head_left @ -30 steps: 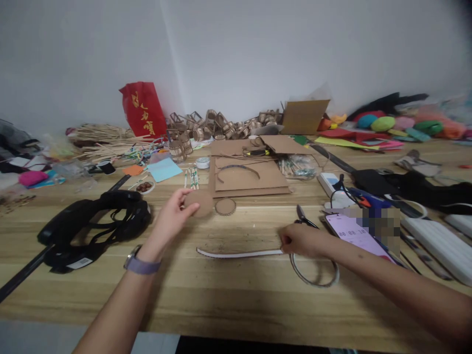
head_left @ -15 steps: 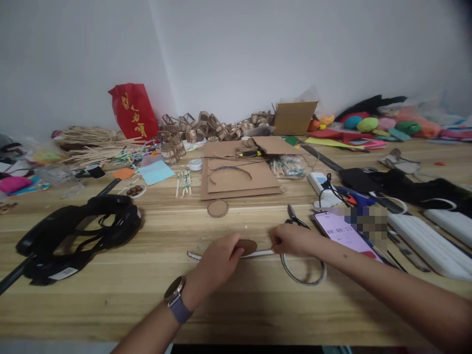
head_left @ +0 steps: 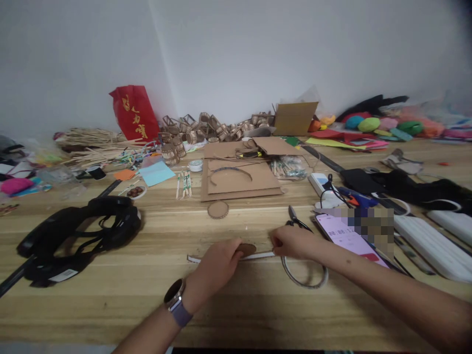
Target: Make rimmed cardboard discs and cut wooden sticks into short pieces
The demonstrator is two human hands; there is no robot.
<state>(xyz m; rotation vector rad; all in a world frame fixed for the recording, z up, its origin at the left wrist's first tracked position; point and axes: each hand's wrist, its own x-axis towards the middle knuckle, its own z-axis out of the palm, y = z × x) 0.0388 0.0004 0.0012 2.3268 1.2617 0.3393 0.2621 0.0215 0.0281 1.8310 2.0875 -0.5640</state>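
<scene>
My left hand [head_left: 221, 260] is closed, thumb and fingers on a small brown cardboard disc [head_left: 248, 249]. A narrow strip [head_left: 260, 255] with a white face runs along the disc's near edge and passes under this hand, its free end sticking out on the left. To the right, my right hand [head_left: 291, 242] pinches the same strip. Beyond that pinch, a curled loop of strip [head_left: 307, 286] lies on the wood below the wrist. Scissors [head_left: 295, 219] with dark handles rest just behind my right hand, partly covered by it. Another cardboard disc [head_left: 218, 210] lies flat farther back.
Cardboard sheets [head_left: 241, 184] lie beyond the discs, a curved strip on top. At right are a phone [head_left: 346, 238] showing a timer, a blue glue gun [head_left: 356, 196] and white power strips [head_left: 433, 248]. A black headset [head_left: 81, 236] sits at left. Small woven-looking pieces [head_left: 217, 128] line the wall.
Both hands keep nearly the same place and grip. The strip between them looks slightly tilted with more of its white face showing, and the phone's timer has advanced.
</scene>
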